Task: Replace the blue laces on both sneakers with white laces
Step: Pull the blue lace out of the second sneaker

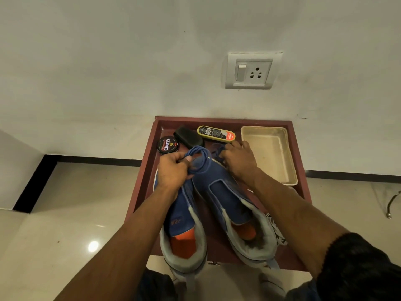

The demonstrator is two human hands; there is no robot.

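Left grip (173, 170) grasping a coiled blue lace (200, 158); right grip (237, 158) pinching lace at the right sneaker's (225, 192) toe.
Both sneakers lie on the red surface (300, 170); left sneaker (184, 224) at 7 o'clock, white laces (276, 230) at 4 o'clock.

Low maroon wooden table (302, 187) against the wall, carrying two blue sneakers (227, 192) side by side, Cherry polish tin (168, 144), black brush (188, 137), Kiwi shoe-shine sponge (216, 133), beige tray (269, 153), white laces (276, 230) at right edge
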